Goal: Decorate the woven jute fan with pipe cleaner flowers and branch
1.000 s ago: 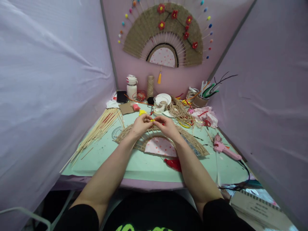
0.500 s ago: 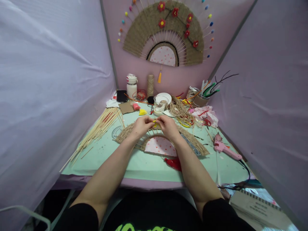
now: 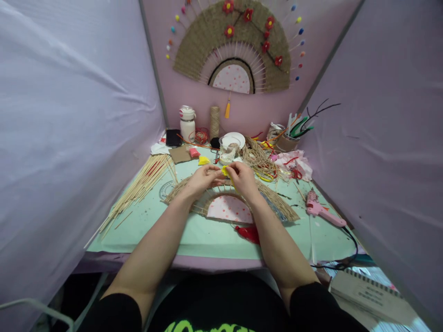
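Observation:
Between the thumb and fingers of my right hand (image 3: pixel 242 179) is a small bent yellow piece (image 3: pixel 224 171) that looks like a pipe cleaner. A thin yellow length seems to run down beneath that hand. My left hand (image 3: pixel 203 181) is just left of the piece, its fingers stretched out and slightly apart; whether they touch it I cannot tell. Both hands are above a woven twine fan (image 3: pixel 280 203) lying on the table, with a pink-dotted white half-circle (image 3: pixel 230 208) at its centre. A red tassel (image 3: pixel 248 234) lies at its lower edge, partly behind my right forearm.
Thin bamboo sticks (image 3: pixel 138 189) spread over the left side. A pink glue gun (image 3: pixel 324 210) with its cord lies right. Behind are a white bottle (image 3: pixel 187 124), a twine spool (image 3: pixel 214 121), loose twine (image 3: pixel 259 157), and a yellow packet (image 3: pixel 204 160). A finished fan (image 3: pixel 194 53) hangs on the wall.
My left fingers have loosened from the yellow piece and spread. My right hand has raised it slightly and keeps it pinched. The whole view has shifted a little.

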Demonstrator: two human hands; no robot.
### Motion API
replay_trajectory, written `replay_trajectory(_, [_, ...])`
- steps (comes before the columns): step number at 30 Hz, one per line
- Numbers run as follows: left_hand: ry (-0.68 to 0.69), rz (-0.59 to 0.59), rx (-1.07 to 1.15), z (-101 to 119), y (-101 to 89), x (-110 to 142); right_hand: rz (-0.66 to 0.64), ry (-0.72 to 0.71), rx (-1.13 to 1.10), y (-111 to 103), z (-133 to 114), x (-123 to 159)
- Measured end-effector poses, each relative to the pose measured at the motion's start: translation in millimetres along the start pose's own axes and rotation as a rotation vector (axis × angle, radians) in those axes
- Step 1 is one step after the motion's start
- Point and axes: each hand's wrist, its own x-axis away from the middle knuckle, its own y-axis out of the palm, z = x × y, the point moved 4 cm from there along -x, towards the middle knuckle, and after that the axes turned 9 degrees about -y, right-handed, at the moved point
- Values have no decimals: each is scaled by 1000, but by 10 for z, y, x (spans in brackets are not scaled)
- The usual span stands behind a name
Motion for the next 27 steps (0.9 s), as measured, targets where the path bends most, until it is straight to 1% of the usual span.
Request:
replay_trajectory(2, [-34,-13,62,-26,26,-1,38,24,-16,2,0,10])
replay_trajectory(4, [-21,-20,132,-46,50,-12,48,31,-36,17,-14,22])
replay_trajectory(8, [24,48,203,-86,42,-61,18,50,-76,55,-24,35])
replay_trajectory(11, [61,109,154,-103,0,-107,9,52,-125,64,-9,32])
replay_trajectory(14, [109,136,60,-102,-33,-132,-14,38,-170,75,8,24])
replay_trajectory(21, [302,122,-10,-26,-2,-79,6,57,-142,61,6,17])
replay_trajectory(27, [329,126,-21,-37,11,-90,3,87,-170,78,27,11])
